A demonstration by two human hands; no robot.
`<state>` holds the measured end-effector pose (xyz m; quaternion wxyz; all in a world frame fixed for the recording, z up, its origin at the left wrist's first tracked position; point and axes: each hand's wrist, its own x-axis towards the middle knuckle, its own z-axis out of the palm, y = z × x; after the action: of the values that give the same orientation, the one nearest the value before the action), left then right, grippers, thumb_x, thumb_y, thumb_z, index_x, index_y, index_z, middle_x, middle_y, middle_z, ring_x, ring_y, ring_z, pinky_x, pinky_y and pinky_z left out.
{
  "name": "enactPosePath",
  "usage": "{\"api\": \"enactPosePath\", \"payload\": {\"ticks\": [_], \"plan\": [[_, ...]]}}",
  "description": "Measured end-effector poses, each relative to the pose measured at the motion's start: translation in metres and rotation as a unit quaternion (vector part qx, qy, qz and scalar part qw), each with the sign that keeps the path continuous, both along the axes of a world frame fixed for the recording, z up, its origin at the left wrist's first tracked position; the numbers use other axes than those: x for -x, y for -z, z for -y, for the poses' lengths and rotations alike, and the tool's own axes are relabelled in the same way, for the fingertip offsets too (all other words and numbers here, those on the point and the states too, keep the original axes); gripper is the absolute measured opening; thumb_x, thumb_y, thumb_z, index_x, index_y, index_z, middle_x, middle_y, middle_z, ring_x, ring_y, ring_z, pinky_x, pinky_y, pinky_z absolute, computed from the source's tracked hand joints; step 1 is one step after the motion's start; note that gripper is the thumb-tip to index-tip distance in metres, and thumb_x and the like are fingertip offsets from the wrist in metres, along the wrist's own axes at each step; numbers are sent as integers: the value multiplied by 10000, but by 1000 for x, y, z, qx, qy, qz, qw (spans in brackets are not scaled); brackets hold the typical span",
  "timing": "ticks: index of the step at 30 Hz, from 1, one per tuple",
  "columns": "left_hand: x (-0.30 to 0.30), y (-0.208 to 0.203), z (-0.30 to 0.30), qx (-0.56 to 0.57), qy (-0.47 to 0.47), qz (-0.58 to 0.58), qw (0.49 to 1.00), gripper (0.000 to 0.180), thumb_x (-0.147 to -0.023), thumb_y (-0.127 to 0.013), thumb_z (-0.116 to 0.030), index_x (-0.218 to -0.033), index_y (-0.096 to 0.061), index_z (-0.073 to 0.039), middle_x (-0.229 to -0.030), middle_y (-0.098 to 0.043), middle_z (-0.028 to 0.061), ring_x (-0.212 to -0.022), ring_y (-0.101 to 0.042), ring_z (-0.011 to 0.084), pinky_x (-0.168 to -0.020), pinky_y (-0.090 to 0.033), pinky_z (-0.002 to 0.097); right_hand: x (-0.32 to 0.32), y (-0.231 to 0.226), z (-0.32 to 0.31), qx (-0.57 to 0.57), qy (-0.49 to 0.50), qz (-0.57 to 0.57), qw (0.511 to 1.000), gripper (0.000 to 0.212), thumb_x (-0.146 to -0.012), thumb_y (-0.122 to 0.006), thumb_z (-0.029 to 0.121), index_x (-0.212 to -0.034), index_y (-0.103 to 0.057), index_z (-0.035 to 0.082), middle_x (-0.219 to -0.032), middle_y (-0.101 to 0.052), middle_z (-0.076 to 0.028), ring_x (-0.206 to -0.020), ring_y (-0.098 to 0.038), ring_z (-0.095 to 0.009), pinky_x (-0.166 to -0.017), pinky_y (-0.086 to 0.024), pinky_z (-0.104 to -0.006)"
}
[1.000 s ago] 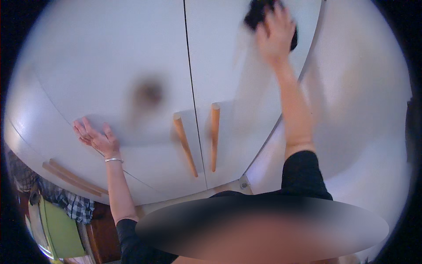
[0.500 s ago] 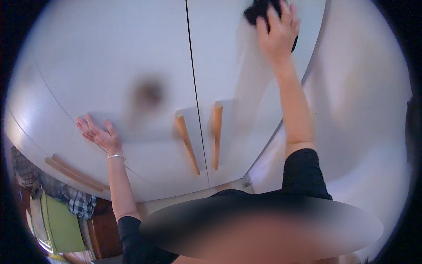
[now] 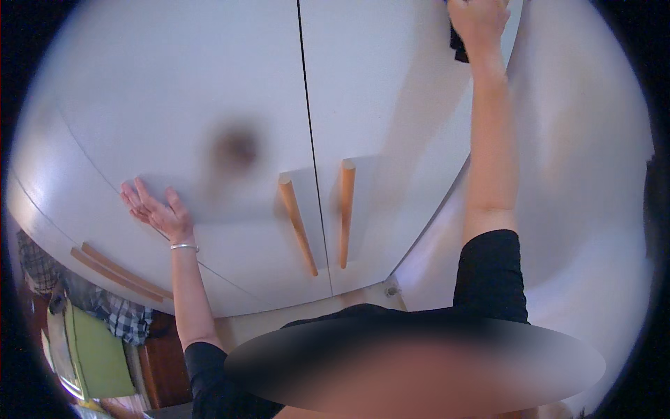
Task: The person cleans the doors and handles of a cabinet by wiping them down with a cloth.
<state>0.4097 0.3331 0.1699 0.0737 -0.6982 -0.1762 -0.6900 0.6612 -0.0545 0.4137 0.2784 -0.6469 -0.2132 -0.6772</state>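
High on the right-hand white cabinet door [image 3: 377,84], close to its right edge, my right hand [image 3: 483,29] is closed on a black cloth [image 3: 458,46]. Part of the cloth shows left of the wrist; the rest is hidden by the hand or cut off by the picture's top. My left hand [image 3: 159,211], with a bracelet at its wrist, leans with fingers spread on the white doors at the left, by a seam between two of them. It holds nothing.
Two upright wooden handles, the left one [image 3: 297,223] and the right one [image 3: 346,213], flank the middle door gap. More wooden handles [image 3: 122,272] sit at lower left, near checked fabric [image 3: 129,314] and a green panel [image 3: 98,353]. A pale wall [image 3: 572,174] stands right.
My right hand has moved right and slightly upward with the black cloth, toward the door's edge. My left hand stays in the same place.
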Motion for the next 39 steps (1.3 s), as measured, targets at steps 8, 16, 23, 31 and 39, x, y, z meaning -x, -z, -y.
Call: {"api": "enactPosePath", "payload": {"ticks": [8, 16, 23, 31, 39], "plan": [[2, 3, -3, 0, 3, 4, 1000, 631, -839, -503, -321, -1384, -313, -66, -1468, -231, 160, -1369, -148, 362, -1087, -46, 497, 11, 24, 9, 132, -33, -25, 990, 516, -690, -723, 185, -1110, -565, -68, -1266, -464, -245, -1189, -430, -380, -1002, -355, -438], [-2, 1, -3, 5, 9, 2, 1000, 631, -842, -495, -329, -1384, -318, -59, -1470, -225, 171, -1370, -146, 362, -1086, -40, 499, 12, 4, 9, 27, -39, -35, 998, 430, -648, -679, 122, -1019, -610, -84, -1212, -516, -236, -1082, -532, -338, -942, -420, -365], [-2, -1, -3, -16, 18, 9, 1000, 620, -849, -496, -322, -1388, -321, -69, -1472, -232, 158, -1368, -155, 363, -1083, -41, 504, -6, -4, 20, 39, -26, 29, 998, 389, -632, -674, 144, -942, -623, -85, -1128, -564, -242, -1035, -546, -361, -902, -438, -377], [5, 2, 0, -6, 0, 5, 1000, 599, -863, -497, -340, -1378, -338, -78, -1464, -248, 157, -1367, -168, 353, -1082, -52, 509, -18, 12, -9, 134, -78, 22, 988, 490, -813, -522, 211, -1204, -476, -81, -1305, -396, -318, -1248, -326, -453, -1045, -229, -523], [5, 0, 5, 2, -6, 0, 1000, 601, -856, -508, -334, -1374, -340, -81, -1464, -246, 159, -1364, -171, 353, -1086, -54, 503, -28, 13, -23, 146, 44, 108, 982, 515, -820, -521, 231, -1246, -460, -53, -1304, -433, -263, -1250, -360, -407, -1055, -213, -543]]}}
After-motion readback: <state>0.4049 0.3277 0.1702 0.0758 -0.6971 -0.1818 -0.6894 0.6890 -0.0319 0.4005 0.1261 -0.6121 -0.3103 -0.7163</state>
